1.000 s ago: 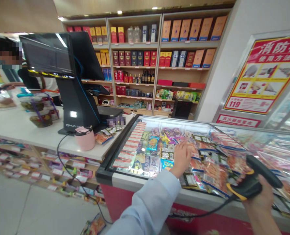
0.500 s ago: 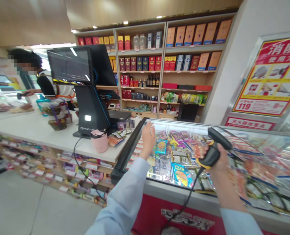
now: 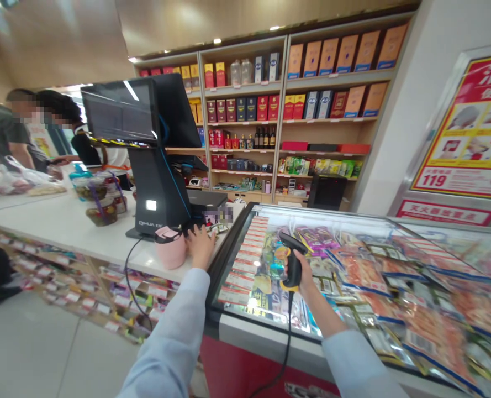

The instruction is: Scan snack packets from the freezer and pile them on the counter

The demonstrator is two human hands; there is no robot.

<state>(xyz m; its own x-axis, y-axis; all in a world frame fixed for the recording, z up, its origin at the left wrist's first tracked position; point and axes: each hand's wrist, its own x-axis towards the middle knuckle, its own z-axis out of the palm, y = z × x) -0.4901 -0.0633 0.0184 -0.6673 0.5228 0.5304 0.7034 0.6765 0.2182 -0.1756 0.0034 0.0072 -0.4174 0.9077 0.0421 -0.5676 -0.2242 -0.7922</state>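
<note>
My right hand (image 3: pixel 305 271) is wrapped round the grip of a black and yellow barcode scanner (image 3: pixel 292 250). I see the scanner above the glass top of the freezer case, its cord hanging down in front. On the white counter, my left hand (image 3: pixel 201 246) reaches palm down over small snack packets (image 3: pixel 220 228), fingers spread. Whether its fingertips touch the packets, I cannot tell. Just left of that hand stands a pink cup (image 3: pixel 170 250) with a black top.
A black checkout terminal (image 3: pixel 156 182) stands on the counter (image 3: pixel 63 213), near stacked tubs with purple straps (image 3: pixel 100 207). Packaged food (image 3: pixel 365 271) fills the glass-topped case (image 3: pixel 245 287) at right. Two people (image 3: pixel 82 138) are at the far left; shelves of boxed bottles line the back.
My left hand has moved left and down, from above the case to the packets beside the cup. The scanner in my right hand has moved left. Another person shows at far left.
</note>
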